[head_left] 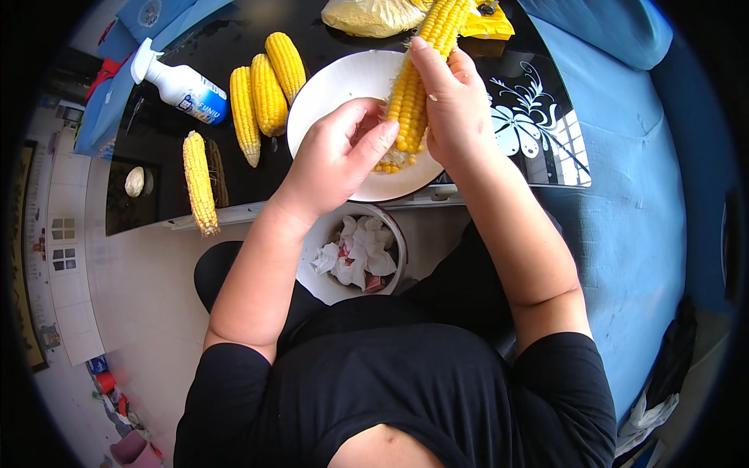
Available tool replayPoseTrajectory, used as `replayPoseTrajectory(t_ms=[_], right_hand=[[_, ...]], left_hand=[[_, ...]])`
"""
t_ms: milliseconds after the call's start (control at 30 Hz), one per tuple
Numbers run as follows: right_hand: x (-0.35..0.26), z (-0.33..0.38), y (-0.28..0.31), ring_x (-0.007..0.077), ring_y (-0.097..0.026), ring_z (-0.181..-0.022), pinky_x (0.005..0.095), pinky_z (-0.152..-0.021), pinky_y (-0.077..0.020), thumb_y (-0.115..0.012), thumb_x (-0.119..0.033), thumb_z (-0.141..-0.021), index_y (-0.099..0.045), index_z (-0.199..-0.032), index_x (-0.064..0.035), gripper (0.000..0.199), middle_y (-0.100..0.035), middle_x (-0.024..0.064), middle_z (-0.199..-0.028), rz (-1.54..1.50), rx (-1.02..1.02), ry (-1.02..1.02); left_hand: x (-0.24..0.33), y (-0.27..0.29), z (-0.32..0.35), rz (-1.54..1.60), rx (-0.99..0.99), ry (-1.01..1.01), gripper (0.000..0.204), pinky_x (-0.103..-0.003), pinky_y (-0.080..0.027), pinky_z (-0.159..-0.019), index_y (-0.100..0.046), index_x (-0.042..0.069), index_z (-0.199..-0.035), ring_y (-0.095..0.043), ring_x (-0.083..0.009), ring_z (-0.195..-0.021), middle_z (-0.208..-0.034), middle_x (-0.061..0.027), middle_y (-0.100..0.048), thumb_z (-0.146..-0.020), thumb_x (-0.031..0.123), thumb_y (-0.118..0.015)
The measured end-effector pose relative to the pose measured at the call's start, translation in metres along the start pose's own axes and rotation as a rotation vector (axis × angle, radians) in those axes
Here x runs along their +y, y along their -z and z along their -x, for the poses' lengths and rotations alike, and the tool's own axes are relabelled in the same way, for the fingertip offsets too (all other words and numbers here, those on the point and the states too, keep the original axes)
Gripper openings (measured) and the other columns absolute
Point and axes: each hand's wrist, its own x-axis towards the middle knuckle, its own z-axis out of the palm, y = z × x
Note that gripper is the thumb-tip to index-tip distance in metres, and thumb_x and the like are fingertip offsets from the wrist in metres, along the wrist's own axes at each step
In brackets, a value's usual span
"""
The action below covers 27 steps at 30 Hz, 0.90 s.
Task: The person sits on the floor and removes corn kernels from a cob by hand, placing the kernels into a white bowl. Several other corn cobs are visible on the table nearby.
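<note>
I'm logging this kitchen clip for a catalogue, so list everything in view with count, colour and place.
Held corn cob: one, yellow, tilted over the plate, lower end partly stripped.
Round ceramic plate: one, white, on the table's near edge.
Loose kernels: a few, yellow, on the plate.
Whole corn cobs: three, yellow, left of the plate.
Lone corn cob: one, yellow, further left.
Plastic spray bottle: one, white and blue, lying far left.
Glossy table: one, black, floral print.
Waste bin: one, white, on the floor, holding crumpled tissues.
Left hand: thumb against the cob's lower part.
Right hand: gripping the cob.
</note>
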Motion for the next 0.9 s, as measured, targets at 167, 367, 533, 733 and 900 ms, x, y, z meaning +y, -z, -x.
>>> replayPoseTrajectory(t_ms=[167, 367, 533, 733, 900], right_hand=[[0.001, 0.001, -0.001, 0.0123, -0.052, -0.079, 0.0261, -0.07, -0.0449, -0.062, -0.03, -0.08, -0.041, -0.11, 0.0043, 0.05, -0.054, 0.009, -0.091, 0.047, 0.02, -0.028], [-0.005, 0.004, -0.003, 0.0124, -0.052, -0.079, 0.0264, -0.07, -0.045, -0.061, -0.029, -0.08, -0.041, -0.109, 0.0046, 0.049, -0.054, 0.0092, -0.091, -0.03, -0.012, -0.059], [0.001, 0.001, 0.0, 0.012, -0.052, -0.078, 0.0263, -0.07, -0.0449, -0.061, -0.03, -0.08, -0.042, -0.108, 0.0044, 0.048, -0.054, 0.0087, -0.09, 0.037, -0.022, 0.014], [0.001, 0.002, 0.001, 0.012, -0.051, -0.079, 0.0262, -0.07, -0.0447, -0.06, -0.03, -0.081, -0.042, -0.108, 0.0045, 0.048, -0.054, 0.009, -0.091, 0.076, -0.024, -0.007], [0.003, 0.002, -0.001, 0.0119, -0.051, -0.079, 0.0261, -0.069, -0.0448, -0.06, -0.03, -0.081, -0.042, -0.108, 0.0044, 0.047, -0.054, 0.0089, -0.09, 0.038, -0.009, -0.024]], left_hand=[[-0.016, 0.0, -0.002, -0.179, 0.016, -0.129, 0.024, -0.03, -0.046, -0.074, -0.051, -0.007, -0.102, -0.058, -0.0209, -0.08, -0.089, -0.0154, -0.059, -0.086, 0.01, -0.044], [-0.019, 0.001, -0.002, -0.276, 0.098, -0.166, 0.022, -0.029, -0.046, -0.074, -0.051, -0.007, -0.1, -0.058, -0.0229, -0.079, -0.088, -0.0166, -0.059, -0.085, 0.007, -0.042], [-0.012, 0.002, -0.001, -0.056, 0.066, -0.051, 0.022, -0.029, -0.046, -0.072, -0.052, -0.006, -0.098, -0.058, -0.0214, -0.078, -0.085, -0.0155, -0.059, -0.088, 0.012, -0.043], [-0.009, -0.001, -0.002, -0.131, -0.001, -0.072, 0.026, -0.025, -0.043, -0.074, -0.05, -0.005, -0.104, -0.053, -0.0138, -0.08, -0.088, -0.0098, -0.056, -0.091, 0.016, -0.042], [-0.017, -0.001, -0.003, -0.294, 0.07, -0.204, 0.022, -0.03, -0.046, -0.071, -0.051, -0.006, -0.099, -0.059, -0.0253, -0.077, -0.086, -0.0175, -0.059, -0.085, 0.01, -0.045]])
